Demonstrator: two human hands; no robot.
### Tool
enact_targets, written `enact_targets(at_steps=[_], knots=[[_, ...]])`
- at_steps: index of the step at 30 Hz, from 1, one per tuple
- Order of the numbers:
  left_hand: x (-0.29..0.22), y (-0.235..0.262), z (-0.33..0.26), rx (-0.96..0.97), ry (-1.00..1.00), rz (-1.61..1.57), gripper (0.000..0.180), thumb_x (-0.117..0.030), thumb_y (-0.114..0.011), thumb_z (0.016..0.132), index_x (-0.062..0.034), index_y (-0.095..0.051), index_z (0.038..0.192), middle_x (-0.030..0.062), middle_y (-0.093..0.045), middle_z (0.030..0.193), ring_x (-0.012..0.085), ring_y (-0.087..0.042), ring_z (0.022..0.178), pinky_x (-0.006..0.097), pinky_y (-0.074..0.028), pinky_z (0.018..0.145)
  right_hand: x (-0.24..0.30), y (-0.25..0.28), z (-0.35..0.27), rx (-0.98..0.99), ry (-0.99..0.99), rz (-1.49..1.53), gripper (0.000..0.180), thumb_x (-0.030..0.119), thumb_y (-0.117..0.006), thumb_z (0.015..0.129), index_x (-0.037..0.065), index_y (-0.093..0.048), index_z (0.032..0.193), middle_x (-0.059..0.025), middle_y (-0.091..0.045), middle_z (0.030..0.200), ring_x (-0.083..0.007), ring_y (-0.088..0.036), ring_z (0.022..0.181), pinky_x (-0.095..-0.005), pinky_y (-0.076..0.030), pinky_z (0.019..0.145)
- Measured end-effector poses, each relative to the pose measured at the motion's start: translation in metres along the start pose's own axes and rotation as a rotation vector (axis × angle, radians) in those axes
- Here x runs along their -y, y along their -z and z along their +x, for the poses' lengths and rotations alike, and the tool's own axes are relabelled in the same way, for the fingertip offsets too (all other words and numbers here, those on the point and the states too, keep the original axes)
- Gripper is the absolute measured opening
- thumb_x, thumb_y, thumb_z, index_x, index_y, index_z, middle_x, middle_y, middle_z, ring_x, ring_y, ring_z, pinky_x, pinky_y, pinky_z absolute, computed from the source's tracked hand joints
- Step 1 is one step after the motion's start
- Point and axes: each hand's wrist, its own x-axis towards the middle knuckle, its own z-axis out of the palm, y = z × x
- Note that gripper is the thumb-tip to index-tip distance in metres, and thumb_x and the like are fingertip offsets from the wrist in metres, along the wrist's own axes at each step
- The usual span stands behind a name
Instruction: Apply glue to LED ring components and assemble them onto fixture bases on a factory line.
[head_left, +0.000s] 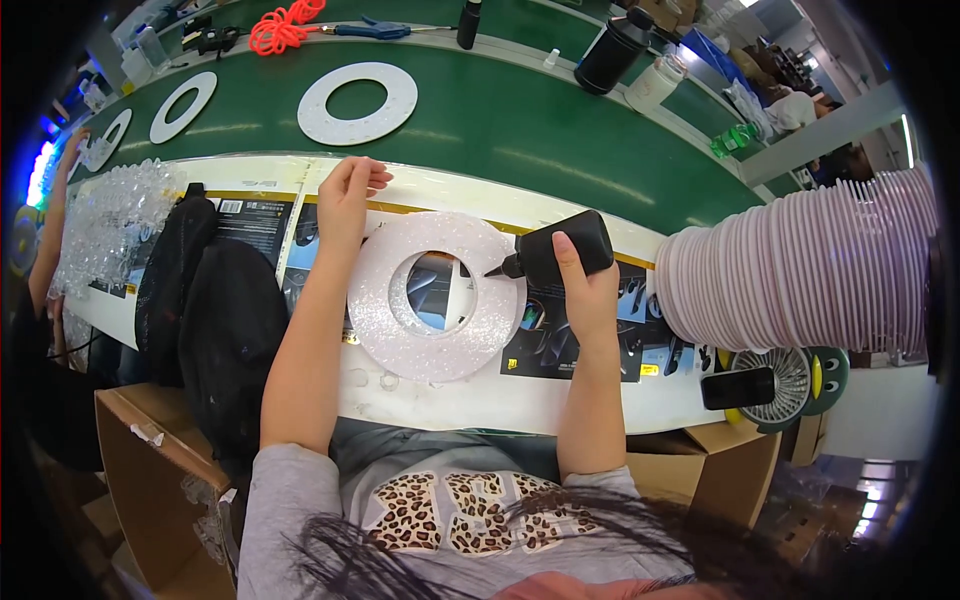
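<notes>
A white ring-shaped disc point(400, 335) with a glittery surface lies flat on the white work ledge point(480, 400) in front of me. My right hand point(585, 290) grips a black squeeze bottle point(560, 250), and its nozzle points left onto the inner right edge of the ring. My left hand point(345, 200) rests at the ring's upper left rim, fingers apart and holding nothing.
A tall stack of pinkish-white rings point(800, 265) lies on its side at the right. Two plain white rings point(357, 103) point(183, 106) ride on the green conveyor belt point(560, 150). Black bags point(215, 320), a pile of clear beads point(110, 220), a small fan point(785, 385) and cardboard boxes point(150, 470) surround me.
</notes>
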Motion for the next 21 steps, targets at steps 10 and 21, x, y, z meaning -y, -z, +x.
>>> enact_targets(at_steps=[10,21], knots=[[0.015,0.004,0.006,-0.120,0.109,-0.391,0.030,-0.025,-0.044,0.094,-0.0007,-0.059,0.087,0.0051,-0.059,0.075,0.0089,-0.052,0.066,0.021,-0.042,0.063,0.002,0.004,0.001,-0.021,-0.003,-0.036,0.027,0.028,-0.061,0.087,0.001,-0.060,0.091,-0.0039,-0.062,0.083,-0.0104,-0.056,0.076,-0.0238,-0.045,0.069],[0.022,0.004,0.007,-0.100,0.104,-0.340,0.030,-0.025,-0.044,0.094,-0.0011,-0.059,0.087,0.0041,-0.058,0.074,0.0088,-0.053,0.068,0.021,-0.042,0.063,0.005,0.017,0.004,-0.173,0.095,0.019,0.026,0.026,-0.064,0.084,0.000,-0.061,0.087,-0.0034,-0.062,0.079,-0.0102,-0.055,0.073,-0.0248,-0.044,0.068]])
